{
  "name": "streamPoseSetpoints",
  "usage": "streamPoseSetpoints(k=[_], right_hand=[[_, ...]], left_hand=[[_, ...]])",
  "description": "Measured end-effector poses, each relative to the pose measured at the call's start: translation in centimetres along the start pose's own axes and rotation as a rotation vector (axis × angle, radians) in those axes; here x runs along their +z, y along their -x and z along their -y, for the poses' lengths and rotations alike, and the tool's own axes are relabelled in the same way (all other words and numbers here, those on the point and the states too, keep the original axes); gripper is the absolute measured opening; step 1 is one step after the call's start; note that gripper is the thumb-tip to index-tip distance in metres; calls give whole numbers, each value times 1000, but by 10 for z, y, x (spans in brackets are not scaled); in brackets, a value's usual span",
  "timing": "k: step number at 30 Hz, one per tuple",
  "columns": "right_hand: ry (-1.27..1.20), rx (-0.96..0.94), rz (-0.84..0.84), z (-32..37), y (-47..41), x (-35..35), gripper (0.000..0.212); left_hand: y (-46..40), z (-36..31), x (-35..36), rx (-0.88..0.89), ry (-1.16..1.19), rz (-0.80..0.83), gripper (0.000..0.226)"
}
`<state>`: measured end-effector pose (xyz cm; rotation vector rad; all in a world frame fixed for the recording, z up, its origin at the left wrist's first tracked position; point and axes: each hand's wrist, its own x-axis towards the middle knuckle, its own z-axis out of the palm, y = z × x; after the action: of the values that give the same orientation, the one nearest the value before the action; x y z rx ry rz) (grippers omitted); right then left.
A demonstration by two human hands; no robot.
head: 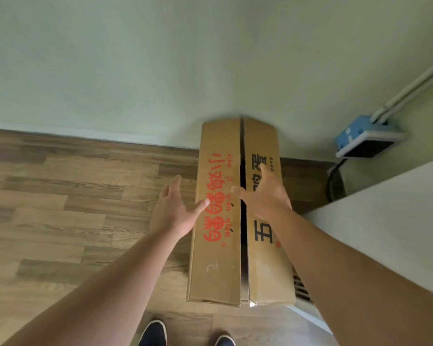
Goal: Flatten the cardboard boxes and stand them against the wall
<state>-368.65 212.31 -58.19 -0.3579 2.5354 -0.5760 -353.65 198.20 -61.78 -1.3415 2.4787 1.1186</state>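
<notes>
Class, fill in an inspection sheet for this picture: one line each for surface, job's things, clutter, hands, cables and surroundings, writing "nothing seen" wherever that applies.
Surface: wooden floor, plank pattern, meeting the wall at a pale skirting.
Job's things: one cardboard box, flattened, red and black print, standing with its top edge against the wall.
Clutter: nothing seen.
Hands: left hand open beside the box, thumb tip at its face; right hand open, fingers spread on the box; no grip on it.
Cables: black cable running down from the blue box on the wall; white pipes above it.
Surroundings: white surface at right; dark shoes below.
</notes>
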Motion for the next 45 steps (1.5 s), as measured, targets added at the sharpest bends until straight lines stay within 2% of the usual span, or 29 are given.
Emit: streamPoseSetpoints(k=[8,12,17,21,28,37,39,43,45], right_hand=[[54,-272,48,170,93,-78,91],[68,-440,74,265,168,-101,86],[54,-629,111,377,271,-100,80],[34,-799,144,468,375,-68,79],[26,-1045,288,616,580,28,80],[-26,-1289,464,754,778,151,80],[-15,-1326,511,782,808,184,79],[7,-1383,596,844,851,249,68],[8,-1407,631,876,868,280,64]], left_hand=[[83,-37,-169,30,86,-222,96],[133,-21,-276,5,148,-366,96],[212,32,-404,-69,123,-548,88],[296,110,-509,-132,140,-688,89],[468,269,-667,-275,89,-967,85],[612,438,-786,-511,99,-1164,85],[630,474,-805,-556,102,-1188,89],[652,542,-849,-670,91,-1222,79],[660,568,-872,-726,81,-1225,82]])
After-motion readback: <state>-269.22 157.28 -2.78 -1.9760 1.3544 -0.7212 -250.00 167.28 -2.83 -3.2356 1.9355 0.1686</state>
